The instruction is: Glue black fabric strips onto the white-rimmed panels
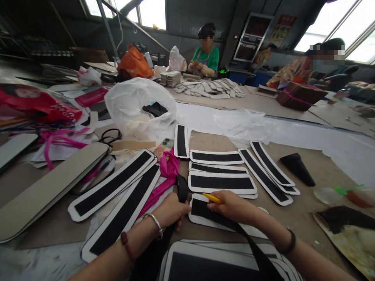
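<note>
My left hand (171, 210) is closed around the end of a black strap (182, 187) that lies by a pink ribbon (168, 168). My right hand (234, 205) is closed on a yellow tool (211, 198), pen-like, and rests on a white-edged black panel (202, 212). A black strap runs from under that hand toward me. Several more white-edged black strips (221, 182) lie just beyond the hands, and long ones (117, 183) lie to the left.
A long grey board (49, 187) lies at left, a translucent plastic bag (137, 103) beyond the strips, a black cone (297, 166) at right. Two other people sit at the far side of the table, with stacked pale pieces (211, 88) and a brown box (299, 95).
</note>
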The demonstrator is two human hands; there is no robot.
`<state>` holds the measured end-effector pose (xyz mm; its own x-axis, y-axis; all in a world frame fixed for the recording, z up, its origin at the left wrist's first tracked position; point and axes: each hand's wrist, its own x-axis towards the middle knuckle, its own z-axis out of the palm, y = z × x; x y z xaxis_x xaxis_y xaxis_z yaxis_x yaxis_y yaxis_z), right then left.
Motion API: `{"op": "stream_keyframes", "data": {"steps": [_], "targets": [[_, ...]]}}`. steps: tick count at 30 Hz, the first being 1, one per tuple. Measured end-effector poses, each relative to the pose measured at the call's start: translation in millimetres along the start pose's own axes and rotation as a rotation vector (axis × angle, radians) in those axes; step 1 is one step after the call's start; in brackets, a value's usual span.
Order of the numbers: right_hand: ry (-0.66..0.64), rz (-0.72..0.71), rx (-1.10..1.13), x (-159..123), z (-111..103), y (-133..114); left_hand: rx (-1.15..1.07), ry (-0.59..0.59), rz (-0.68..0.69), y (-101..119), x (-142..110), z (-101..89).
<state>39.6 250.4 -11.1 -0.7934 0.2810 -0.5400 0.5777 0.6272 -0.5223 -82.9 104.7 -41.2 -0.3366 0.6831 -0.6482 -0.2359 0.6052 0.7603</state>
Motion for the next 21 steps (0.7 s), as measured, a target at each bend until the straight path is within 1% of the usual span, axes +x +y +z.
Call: {"op": "stream_keyframes", "data": {"steps": [5,9,13,16,19,21], "targets": [[0.007,0.001,-0.051,2.2,2.7,-1.6,-0.002,-0.023,-0.018,-1.2,-1.0,-2.4],[0.008,0.000,-0.067,3.0,3.4,-1.9,0.046,-0.016,-0.032,2.2,-2.8,-2.9],[-0.005,-0.011,-0.071,4.3,3.9,-1.9,0.095,-0.020,0.000,5.6,-2.9,0.4],[-0.010,-0.010,-0.069,4.3,4.6,-2.8,0.155,0.002,0.019,6.4,-1.9,4.3],[-0.028,0.002,-0.066,-2.1,0.8,0.2,0.200,0.023,0.024,5.9,-1.7,6.1],[-0.021,0.024,-0.077,-13.7,-6.3,8.2,0.209,0.025,0.026,4.5,-1.8,5.3]]}}
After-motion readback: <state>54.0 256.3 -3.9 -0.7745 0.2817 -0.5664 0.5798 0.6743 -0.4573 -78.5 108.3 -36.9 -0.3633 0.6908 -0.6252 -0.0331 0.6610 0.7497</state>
